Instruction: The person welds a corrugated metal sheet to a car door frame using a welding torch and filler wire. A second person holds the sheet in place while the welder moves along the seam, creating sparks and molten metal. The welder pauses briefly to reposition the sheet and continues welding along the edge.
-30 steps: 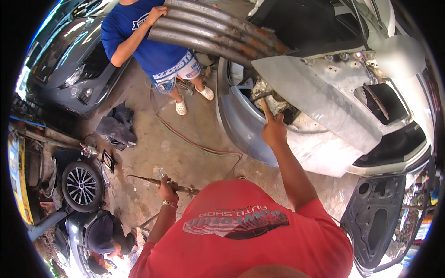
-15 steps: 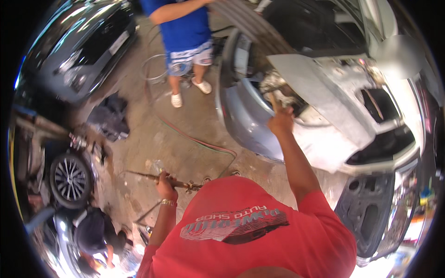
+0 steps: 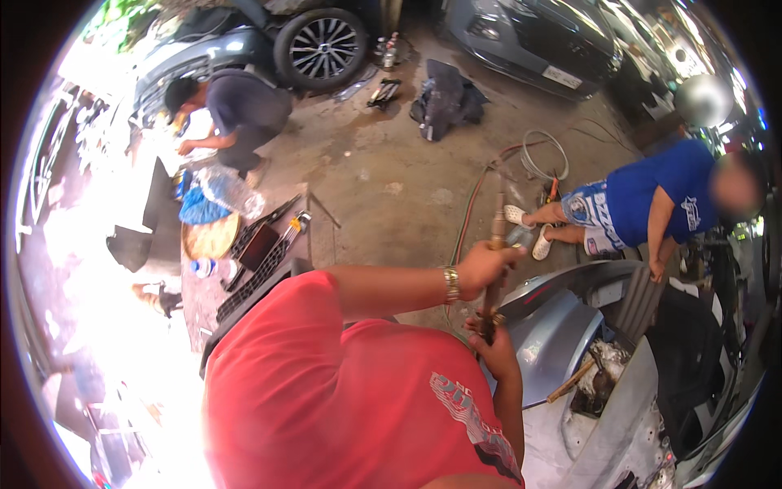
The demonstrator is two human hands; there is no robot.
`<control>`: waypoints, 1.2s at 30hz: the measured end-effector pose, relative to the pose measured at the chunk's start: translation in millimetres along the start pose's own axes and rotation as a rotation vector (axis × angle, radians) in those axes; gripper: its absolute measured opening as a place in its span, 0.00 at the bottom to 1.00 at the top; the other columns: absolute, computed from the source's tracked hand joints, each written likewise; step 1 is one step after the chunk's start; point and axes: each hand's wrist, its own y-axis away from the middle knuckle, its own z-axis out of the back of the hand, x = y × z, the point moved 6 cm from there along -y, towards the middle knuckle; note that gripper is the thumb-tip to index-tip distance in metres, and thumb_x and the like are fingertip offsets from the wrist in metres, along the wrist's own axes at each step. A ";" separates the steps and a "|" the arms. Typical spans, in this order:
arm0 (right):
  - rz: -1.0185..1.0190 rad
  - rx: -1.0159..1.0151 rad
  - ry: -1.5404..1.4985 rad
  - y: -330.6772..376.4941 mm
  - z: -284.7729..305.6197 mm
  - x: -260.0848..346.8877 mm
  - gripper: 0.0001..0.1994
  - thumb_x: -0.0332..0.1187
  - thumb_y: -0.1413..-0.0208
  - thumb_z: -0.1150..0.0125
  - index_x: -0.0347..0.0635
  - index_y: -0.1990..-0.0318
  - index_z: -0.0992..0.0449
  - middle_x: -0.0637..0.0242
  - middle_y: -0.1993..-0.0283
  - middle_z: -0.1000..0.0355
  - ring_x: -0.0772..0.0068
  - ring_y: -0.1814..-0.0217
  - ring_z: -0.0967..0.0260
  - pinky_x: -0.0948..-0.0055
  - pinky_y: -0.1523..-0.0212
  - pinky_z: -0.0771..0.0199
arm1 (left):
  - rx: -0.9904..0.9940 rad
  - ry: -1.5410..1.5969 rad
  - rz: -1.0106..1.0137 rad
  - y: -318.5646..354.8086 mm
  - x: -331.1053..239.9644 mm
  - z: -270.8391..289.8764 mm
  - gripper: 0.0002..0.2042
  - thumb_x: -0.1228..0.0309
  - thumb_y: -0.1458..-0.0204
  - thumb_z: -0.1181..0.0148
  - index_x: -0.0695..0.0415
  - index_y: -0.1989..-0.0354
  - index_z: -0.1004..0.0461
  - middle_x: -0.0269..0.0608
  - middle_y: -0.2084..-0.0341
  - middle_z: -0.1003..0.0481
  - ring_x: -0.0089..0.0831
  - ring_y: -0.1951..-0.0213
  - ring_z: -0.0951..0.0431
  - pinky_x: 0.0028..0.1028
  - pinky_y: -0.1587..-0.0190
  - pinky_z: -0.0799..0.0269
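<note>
My left hand [image 3: 481, 270] is wrapped round the shaft of a brass gas torch [image 3: 498, 213], whose thin tip points away from me. At the torch's rear end, by the valves, the fingers of my right hand [image 3: 498, 352] are closed on it. Beyond my right hand is the silvery-blue body panel [image 3: 547, 330] of a stripped car. A wooden handle [image 3: 573, 381] lies across an opening in that car; whatever its far end joins is unclear. Red and green hoses [image 3: 463, 232] run across the floor near the torch.
A person in a blue shirt [image 3: 668, 191] stands at right, hand on a ribbed grey part [image 3: 639, 297]. Another person [image 3: 244, 110] crouches far left near a wheel [image 3: 322, 49]. A low table [image 3: 195, 306] holds a bottle and black trim. Dark cloth [image 3: 448, 102] lies on the floor.
My view has swung left. My right hand has left the car's opening and come to the torch's valve end. The torch, in my left hand, now points away from me.
</note>
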 end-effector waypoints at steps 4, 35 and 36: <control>0.067 0.179 -0.307 43.0 23.9 26.6 0.37 0.34 0.46 0.24 0.35 0.30 0.33 0.51 0.47 0.19 0.65 0.56 0.18 0.69 0.56 0.18 | 0.172 0.029 -0.041 44.8 0.3 -62.0 0.17 0.56 0.41 0.28 0.57 0.63 0.23 0.37 0.69 0.23 0.28 0.70 0.23 0.33 0.68 0.22; 0.400 -0.513 -0.887 333.8 60.9 -8.3 0.15 0.29 0.39 0.32 0.41 0.48 0.28 0.60 0.64 0.24 0.79 0.80 0.34 0.77 0.80 0.35 | 0.205 -0.705 -0.270 167.1 105.7 -15.7 0.28 0.72 0.31 0.44 0.56 0.24 0.39 0.33 0.63 0.25 0.17 0.75 0.28 0.20 0.75 0.36; 0.433 -0.614 -0.903 346.5 69.6 -3.7 0.14 0.29 0.38 0.33 0.40 0.48 0.28 0.62 0.64 0.24 0.80 0.80 0.34 0.77 0.80 0.35 | 0.250 -0.688 -0.218 150.7 109.3 -21.6 0.28 0.73 0.32 0.45 0.56 0.23 0.41 0.36 0.60 0.24 0.18 0.74 0.27 0.20 0.76 0.36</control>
